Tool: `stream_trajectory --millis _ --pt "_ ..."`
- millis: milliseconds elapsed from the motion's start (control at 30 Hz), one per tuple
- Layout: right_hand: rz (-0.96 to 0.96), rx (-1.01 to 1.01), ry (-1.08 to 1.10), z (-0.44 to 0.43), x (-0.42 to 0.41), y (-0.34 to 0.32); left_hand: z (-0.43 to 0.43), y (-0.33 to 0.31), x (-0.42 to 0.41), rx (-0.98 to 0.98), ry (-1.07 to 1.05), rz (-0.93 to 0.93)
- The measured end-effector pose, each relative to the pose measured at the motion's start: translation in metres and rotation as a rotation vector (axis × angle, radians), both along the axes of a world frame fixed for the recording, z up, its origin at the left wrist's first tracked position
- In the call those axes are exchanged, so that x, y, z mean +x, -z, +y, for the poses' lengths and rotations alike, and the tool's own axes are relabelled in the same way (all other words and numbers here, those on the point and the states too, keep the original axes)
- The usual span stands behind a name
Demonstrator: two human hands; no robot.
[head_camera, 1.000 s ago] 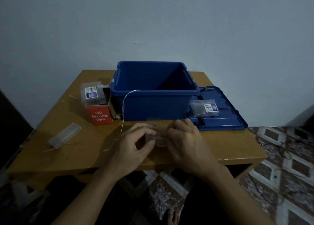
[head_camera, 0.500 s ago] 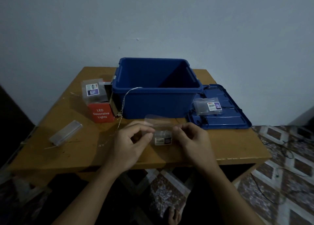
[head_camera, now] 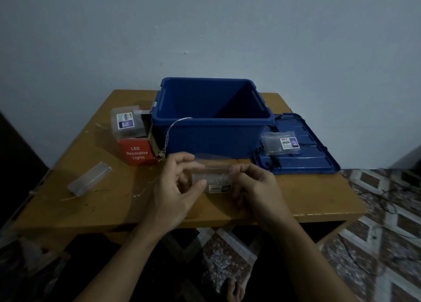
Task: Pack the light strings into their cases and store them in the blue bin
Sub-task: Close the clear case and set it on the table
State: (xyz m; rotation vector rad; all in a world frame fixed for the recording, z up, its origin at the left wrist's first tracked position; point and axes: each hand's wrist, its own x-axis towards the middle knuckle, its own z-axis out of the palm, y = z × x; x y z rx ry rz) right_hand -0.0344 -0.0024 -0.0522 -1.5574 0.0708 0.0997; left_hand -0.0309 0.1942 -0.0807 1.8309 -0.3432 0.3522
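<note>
Both hands grasp one clear case (head_camera: 214, 178) with its lid flap up over the near middle of the bench (head_camera: 319, 201), the left hand (head_camera: 175, 187) pinching its left end and the right hand (head_camera: 257, 187) its right end, just before the open blue bin (head_camera: 211, 137).

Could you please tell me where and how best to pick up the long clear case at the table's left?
Probably at mid-length, across its two long sides, from above. The long clear case lies flat and slantwise on the table, narrow enough to pinch. The left hand is nearer, but it and the right hand hold another case.
</note>
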Motion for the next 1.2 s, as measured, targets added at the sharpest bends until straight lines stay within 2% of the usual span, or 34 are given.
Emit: stream_trajectory --millis 267,400,600,900,1000,1200 --pt "-0.081 0.161 0.016 0.004 0.004 -0.001 0.004 -0.009 0.002 -0.231 0.077 0.204" --pt "-0.115 0.193 -0.007 0.004 0.003 0.003 0.004 -0.013 0.003 -0.284 0.103 0.259" --pt "-0.103 0.201 -0.059 -0.001 0.002 0.006 0.001 -0.01 0.003 -0.199 0.018 0.185" --pt "-0.141 0.158 -0.098 -0.005 -0.003 0.007 -0.002 -0.009 0.004 -0.198 -0.023 0.171" --pt "-0.168 0.075 -0.065 -0.004 -0.004 0.007 -0.002 -0.008 0.004 -0.195 -0.041 0.166" --pt "-0.186 0.075 -0.009 0.003 -0.006 0.005 -0.001 -0.009 0.003 -0.18 -0.023 0.165"
